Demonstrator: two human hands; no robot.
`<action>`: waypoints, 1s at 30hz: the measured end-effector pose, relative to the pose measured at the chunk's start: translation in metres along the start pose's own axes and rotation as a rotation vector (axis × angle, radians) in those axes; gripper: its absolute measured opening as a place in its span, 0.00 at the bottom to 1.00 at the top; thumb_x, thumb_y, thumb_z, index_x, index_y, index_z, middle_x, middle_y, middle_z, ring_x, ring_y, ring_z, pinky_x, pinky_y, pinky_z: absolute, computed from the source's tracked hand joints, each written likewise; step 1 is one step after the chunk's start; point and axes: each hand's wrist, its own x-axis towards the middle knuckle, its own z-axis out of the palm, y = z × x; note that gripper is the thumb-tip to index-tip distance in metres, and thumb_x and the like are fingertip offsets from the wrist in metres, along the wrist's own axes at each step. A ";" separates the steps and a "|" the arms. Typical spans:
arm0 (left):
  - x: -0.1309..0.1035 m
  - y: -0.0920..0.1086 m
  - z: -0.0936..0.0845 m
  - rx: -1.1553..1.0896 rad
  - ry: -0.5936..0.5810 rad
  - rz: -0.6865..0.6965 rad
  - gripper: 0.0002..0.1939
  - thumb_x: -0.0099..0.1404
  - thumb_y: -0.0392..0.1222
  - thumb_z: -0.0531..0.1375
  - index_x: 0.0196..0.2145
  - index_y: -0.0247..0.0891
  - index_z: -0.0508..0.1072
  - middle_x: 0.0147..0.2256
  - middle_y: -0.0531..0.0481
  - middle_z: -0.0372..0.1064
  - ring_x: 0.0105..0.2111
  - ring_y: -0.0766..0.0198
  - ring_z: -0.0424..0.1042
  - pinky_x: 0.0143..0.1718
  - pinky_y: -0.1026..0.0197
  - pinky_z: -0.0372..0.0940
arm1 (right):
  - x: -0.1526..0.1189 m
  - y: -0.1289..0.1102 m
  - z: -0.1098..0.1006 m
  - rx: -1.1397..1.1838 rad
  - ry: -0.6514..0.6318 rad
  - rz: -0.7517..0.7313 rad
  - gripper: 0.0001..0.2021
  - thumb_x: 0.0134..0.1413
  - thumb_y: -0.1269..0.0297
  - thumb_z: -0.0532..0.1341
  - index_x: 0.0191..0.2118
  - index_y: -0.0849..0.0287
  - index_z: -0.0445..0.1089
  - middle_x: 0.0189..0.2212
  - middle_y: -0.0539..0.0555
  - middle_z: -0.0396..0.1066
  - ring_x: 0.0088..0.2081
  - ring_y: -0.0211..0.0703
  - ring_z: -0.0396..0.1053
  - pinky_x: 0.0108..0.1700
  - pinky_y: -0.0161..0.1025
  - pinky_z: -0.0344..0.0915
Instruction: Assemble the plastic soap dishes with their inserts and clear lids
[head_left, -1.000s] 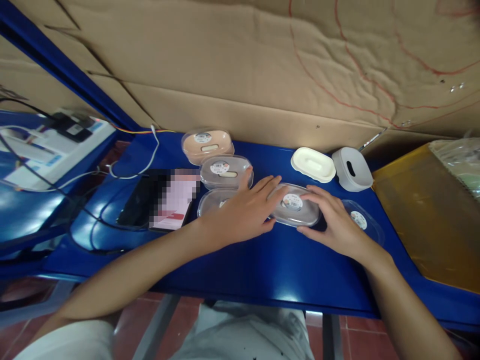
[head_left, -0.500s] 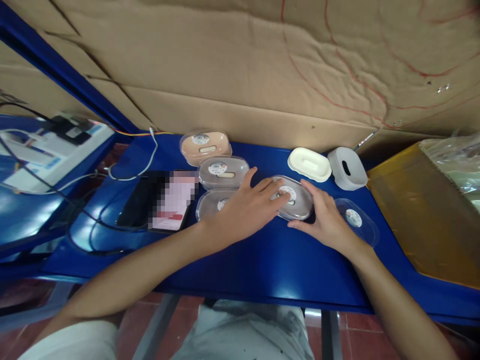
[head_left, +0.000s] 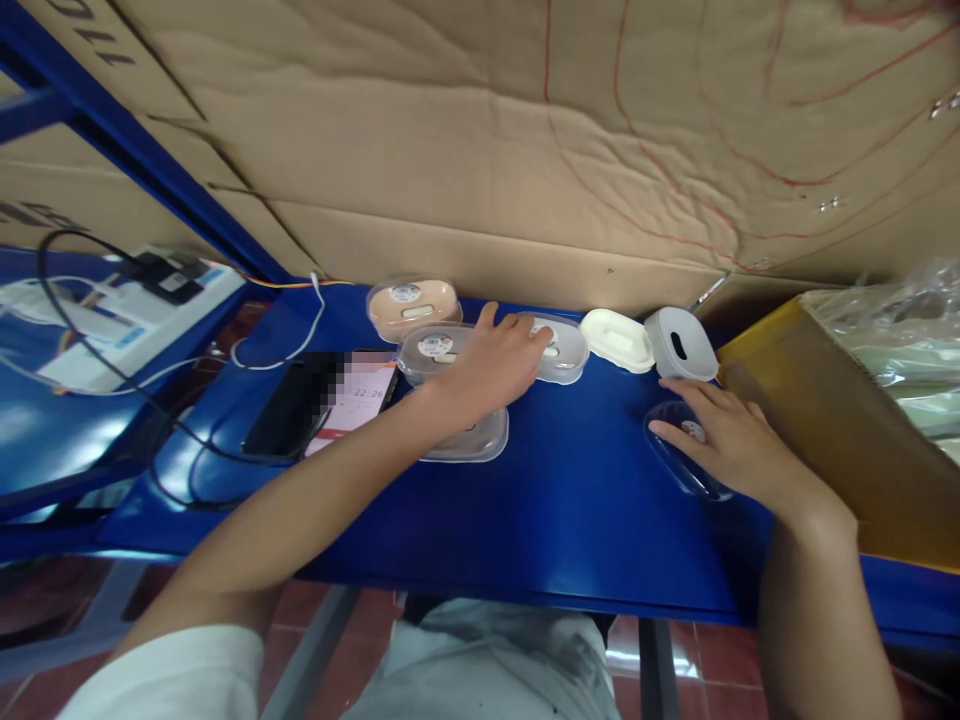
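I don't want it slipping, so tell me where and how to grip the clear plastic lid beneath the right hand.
Pinch the clear plastic lid by its opposite long edges, right hand from above; its elongated oval outline likely makes that the narrower, easier span.

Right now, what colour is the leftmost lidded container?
Peach container, seen best in the head view.

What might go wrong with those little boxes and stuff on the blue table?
The left hand is at a grey lidded box close beside the cream piece; a push could perhaps bump them together. The clear lid by the right hand is hard to see against the blue table, so it might get knocked. The left forearm looks near the phone and could maybe nudge it.
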 end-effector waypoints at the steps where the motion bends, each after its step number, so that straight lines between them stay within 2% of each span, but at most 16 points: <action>1: 0.000 -0.001 0.000 0.014 0.007 -0.015 0.17 0.74 0.36 0.61 0.58 0.31 0.75 0.57 0.31 0.77 0.54 0.41 0.78 0.64 0.36 0.60 | 0.000 0.000 0.000 -0.001 0.006 -0.001 0.32 0.71 0.35 0.55 0.70 0.49 0.68 0.67 0.62 0.73 0.64 0.73 0.72 0.59 0.73 0.70; 4: 0.002 -0.003 0.001 0.031 0.014 -0.046 0.18 0.74 0.38 0.61 0.59 0.31 0.75 0.56 0.31 0.78 0.55 0.39 0.78 0.63 0.35 0.60 | 0.006 -0.011 0.006 -0.014 0.094 -0.035 0.30 0.74 0.40 0.54 0.71 0.50 0.67 0.66 0.64 0.73 0.64 0.73 0.73 0.60 0.72 0.69; 7: 0.008 -0.002 0.004 0.014 0.007 -0.084 0.20 0.74 0.39 0.60 0.60 0.30 0.75 0.56 0.29 0.77 0.55 0.37 0.78 0.62 0.33 0.62 | 0.019 -0.033 0.020 -0.044 0.178 -0.088 0.31 0.77 0.46 0.52 0.76 0.55 0.58 0.72 0.68 0.66 0.70 0.73 0.66 0.66 0.72 0.64; 9: 0.012 0.001 0.006 -0.009 0.016 -0.114 0.22 0.74 0.41 0.60 0.61 0.29 0.74 0.60 0.26 0.74 0.58 0.35 0.76 0.64 0.31 0.61 | 0.026 -0.044 0.031 -0.055 0.182 -0.116 0.34 0.77 0.47 0.52 0.79 0.59 0.52 0.75 0.71 0.61 0.74 0.72 0.62 0.70 0.71 0.60; 11: 0.011 0.009 0.005 -0.038 0.046 -0.129 0.26 0.75 0.41 0.61 0.65 0.26 0.71 0.67 0.23 0.66 0.65 0.32 0.70 0.69 0.28 0.56 | 0.031 -0.048 0.039 -0.051 0.168 -0.132 0.36 0.77 0.46 0.53 0.79 0.62 0.49 0.75 0.73 0.59 0.75 0.70 0.59 0.72 0.70 0.57; 14: -0.002 0.028 0.000 -0.107 0.103 -0.044 0.32 0.75 0.39 0.62 0.72 0.26 0.63 0.75 0.23 0.54 0.74 0.33 0.59 0.75 0.30 0.49 | 0.032 -0.042 0.042 -0.016 0.157 -0.127 0.36 0.77 0.45 0.53 0.78 0.61 0.52 0.73 0.72 0.64 0.73 0.70 0.62 0.70 0.70 0.59; 16: -0.018 0.044 -0.002 -0.180 0.123 0.082 0.32 0.77 0.41 0.61 0.73 0.28 0.61 0.76 0.26 0.52 0.75 0.36 0.57 0.75 0.35 0.53 | 0.029 -0.036 0.037 0.027 0.158 -0.103 0.33 0.77 0.44 0.53 0.75 0.59 0.58 0.67 0.71 0.72 0.68 0.71 0.69 0.67 0.70 0.62; 18: -0.037 0.060 -0.001 -0.231 0.121 0.173 0.31 0.78 0.42 0.61 0.73 0.30 0.62 0.76 0.28 0.53 0.75 0.40 0.58 0.75 0.40 0.56 | 0.025 -0.033 0.029 0.088 0.122 -0.113 0.28 0.77 0.44 0.52 0.70 0.56 0.67 0.61 0.67 0.78 0.62 0.67 0.75 0.64 0.69 0.65; 22: -0.069 0.081 0.013 -0.266 0.133 0.260 0.30 0.79 0.45 0.60 0.73 0.32 0.61 0.74 0.27 0.57 0.72 0.39 0.64 0.72 0.40 0.62 | 0.018 -0.040 0.010 0.279 -0.005 -0.283 0.19 0.79 0.49 0.53 0.57 0.50 0.77 0.54 0.58 0.83 0.55 0.58 0.80 0.61 0.59 0.71; 25: -0.084 0.084 0.024 -0.297 0.093 0.274 0.26 0.78 0.48 0.62 0.67 0.34 0.69 0.72 0.28 0.61 0.70 0.39 0.67 0.70 0.41 0.65 | 0.017 -0.045 0.004 0.290 0.113 -0.276 0.18 0.78 0.50 0.55 0.59 0.50 0.76 0.56 0.58 0.81 0.58 0.58 0.78 0.61 0.58 0.71; 28: -0.094 0.082 0.030 -0.293 0.066 0.275 0.23 0.77 0.48 0.64 0.64 0.35 0.71 0.69 0.30 0.66 0.69 0.41 0.69 0.70 0.42 0.65 | 0.021 -0.036 0.008 0.085 0.260 -0.130 0.22 0.77 0.50 0.55 0.65 0.55 0.72 0.65 0.64 0.75 0.66 0.67 0.71 0.65 0.67 0.66; 30: -0.099 0.079 0.031 -0.266 0.064 0.286 0.24 0.77 0.48 0.64 0.65 0.35 0.70 0.67 0.32 0.69 0.68 0.42 0.70 0.70 0.41 0.66 | 0.025 -0.026 0.014 -0.024 0.286 -0.031 0.26 0.76 0.49 0.55 0.69 0.59 0.69 0.68 0.68 0.71 0.68 0.72 0.68 0.65 0.71 0.63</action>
